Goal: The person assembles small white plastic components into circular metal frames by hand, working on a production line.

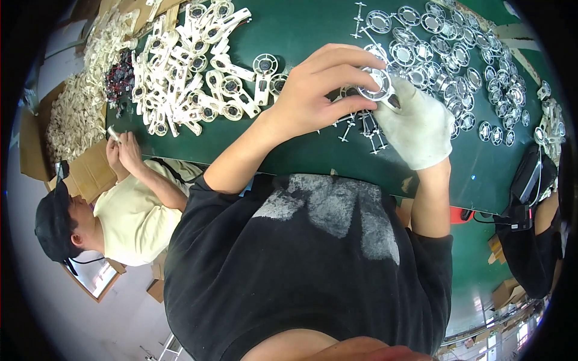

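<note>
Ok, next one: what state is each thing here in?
Round silvery spoked ring: held up.
Bare left hand: fingers closed on that ring.
White-gloved right hand: against that ring, fingers partly hidden.
Loose silvery rings: heaped, many overlapping.
White long-handled plastic parts: piled, many overlapping.
Brown cardboard box: open, heaped with pale parts.
Green table: partly covered.

Housings point(197, 64) lie left on the table point(289, 24) — rings point(460, 56) lie right.

A grey-patched black T-shirt point(295, 265) pairs with one white glove point(416, 129).
</note>
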Demonstrator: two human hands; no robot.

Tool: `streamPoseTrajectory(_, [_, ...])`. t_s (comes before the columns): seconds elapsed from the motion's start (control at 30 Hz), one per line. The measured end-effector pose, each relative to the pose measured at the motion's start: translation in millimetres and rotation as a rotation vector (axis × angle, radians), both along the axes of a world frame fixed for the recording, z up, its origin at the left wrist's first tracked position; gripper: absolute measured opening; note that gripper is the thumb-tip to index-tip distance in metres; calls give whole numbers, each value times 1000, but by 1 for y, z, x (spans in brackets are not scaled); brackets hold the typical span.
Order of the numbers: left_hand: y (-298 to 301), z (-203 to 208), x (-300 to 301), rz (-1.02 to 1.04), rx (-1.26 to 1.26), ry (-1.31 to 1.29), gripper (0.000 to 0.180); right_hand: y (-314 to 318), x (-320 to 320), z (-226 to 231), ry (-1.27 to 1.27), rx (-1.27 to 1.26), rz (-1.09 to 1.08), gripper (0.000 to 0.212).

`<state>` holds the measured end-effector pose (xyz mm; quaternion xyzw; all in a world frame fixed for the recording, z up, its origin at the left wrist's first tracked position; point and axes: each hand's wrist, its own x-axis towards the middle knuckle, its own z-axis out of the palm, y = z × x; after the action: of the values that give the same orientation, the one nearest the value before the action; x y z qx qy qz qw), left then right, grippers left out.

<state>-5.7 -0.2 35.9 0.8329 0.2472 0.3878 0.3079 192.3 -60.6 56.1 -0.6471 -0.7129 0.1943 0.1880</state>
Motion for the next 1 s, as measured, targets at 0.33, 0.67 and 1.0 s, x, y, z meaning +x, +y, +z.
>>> streamPoseTrajectory(0.33, [-4,9,-7,-229,-196,-122,43,13,15,26,690,-620,123,27])
streamPoseTrajectory(0.67, [-9,22,2,-174,-627,-180,37,-7,-5,-3,574,-99,131,31])
streamPoseTrajectory(1.0, [137,50,-25,125,-1230,-561,30,6,8,-2,884,-16,-298,33])
